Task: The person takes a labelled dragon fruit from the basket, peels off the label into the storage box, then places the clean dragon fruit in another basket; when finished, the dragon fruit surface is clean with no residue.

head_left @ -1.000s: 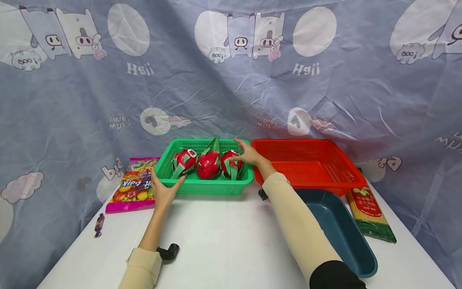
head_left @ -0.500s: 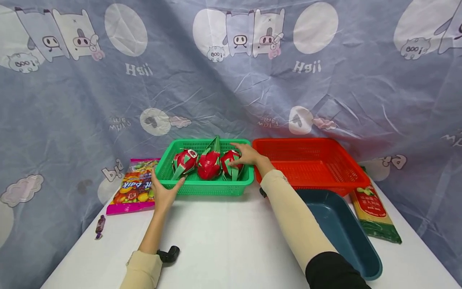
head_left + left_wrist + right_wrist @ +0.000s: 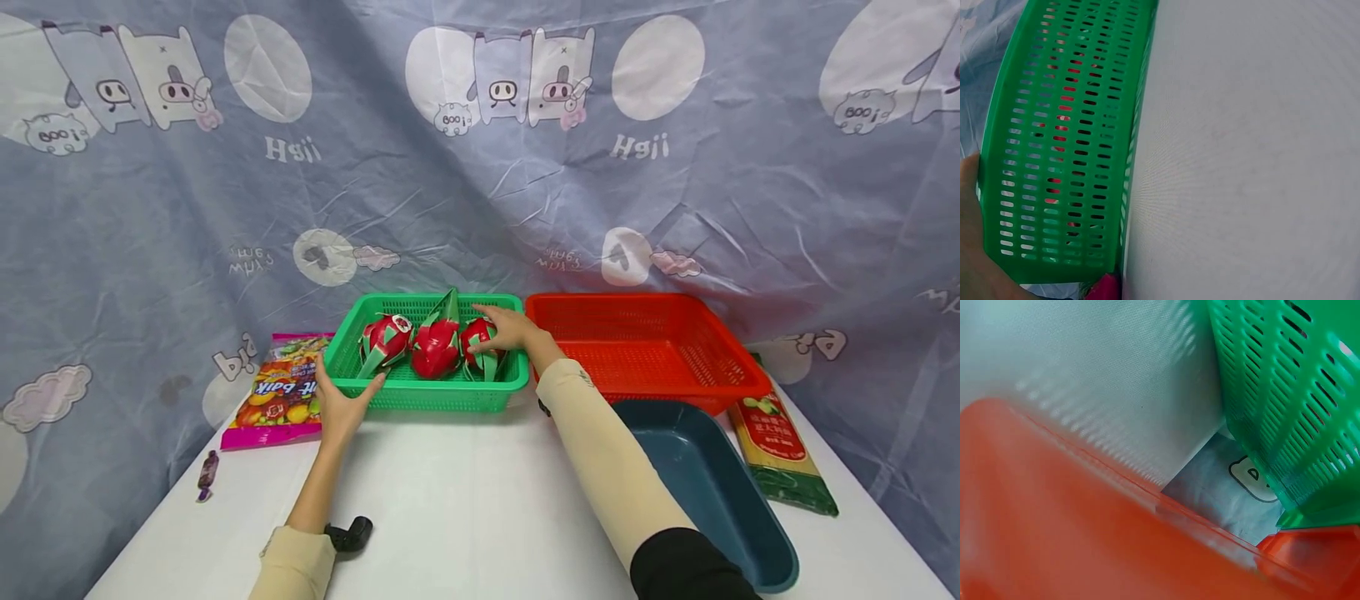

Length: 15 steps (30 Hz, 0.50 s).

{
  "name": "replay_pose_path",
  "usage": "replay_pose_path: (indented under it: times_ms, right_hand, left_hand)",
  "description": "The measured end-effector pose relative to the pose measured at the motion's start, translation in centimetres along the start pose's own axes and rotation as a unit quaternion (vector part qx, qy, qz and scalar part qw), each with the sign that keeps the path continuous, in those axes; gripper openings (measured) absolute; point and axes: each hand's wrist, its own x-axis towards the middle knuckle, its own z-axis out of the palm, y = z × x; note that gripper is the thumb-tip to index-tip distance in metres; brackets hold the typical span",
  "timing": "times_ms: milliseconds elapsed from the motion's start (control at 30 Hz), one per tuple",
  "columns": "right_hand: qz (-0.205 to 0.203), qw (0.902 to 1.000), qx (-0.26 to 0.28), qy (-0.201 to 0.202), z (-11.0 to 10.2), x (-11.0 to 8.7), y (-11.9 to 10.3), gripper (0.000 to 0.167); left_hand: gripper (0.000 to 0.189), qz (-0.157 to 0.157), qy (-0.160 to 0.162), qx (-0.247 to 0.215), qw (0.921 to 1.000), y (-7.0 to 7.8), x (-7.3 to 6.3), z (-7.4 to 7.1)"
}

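Three red-and-green dragon fruits sit in a row in the green basket [image 3: 431,398]: a left one [image 3: 386,339], a middle one [image 3: 436,350] and a right one [image 3: 482,337]. My left hand [image 3: 343,407] spans the basket's front left corner, thumb along the front rim, fingers by the left side. Only part of this hand shows in the left wrist view, beside the perforated basket wall [image 3: 1079,137]. Over the basket's right end, my right hand [image 3: 510,327] reaches to the right dragon fruit, fingers spread above it and thumb at its front. The right wrist view does not show this hand.
A red basket [image 3: 637,354] stands close against the green one's right side. In front of it lies a dark blue tray [image 3: 693,475], with a yellow-green packet [image 3: 776,442] to its right. A candy bag [image 3: 281,396] and a wrapped candy [image 3: 207,476] lie at left.
My right hand has moved slightly left and down, from the basket's right rim in over the right dragon fruit. The left hand stays at the basket corner; the fruits have not moved.
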Motion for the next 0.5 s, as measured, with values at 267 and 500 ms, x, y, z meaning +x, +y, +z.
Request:
replay_pose_path:
  times_ms: [267, 500]
  right_hand:
    - [0.013, 0.999, -0.039, -0.016, 0.15, 0.12, 0.05, 0.095]
    - [0.022, 0.9961, -0.08, -0.03, 0.05, 0.28, -0.08, 0.095]
  left_hand:
    - [0.109, 0.0, -0.005, -0.004, 1.0, 0.11, -0.09, -0.05]
    - [0.11, -0.004, -0.005, 0.003, 1.0, -0.06, 0.0, -0.04]
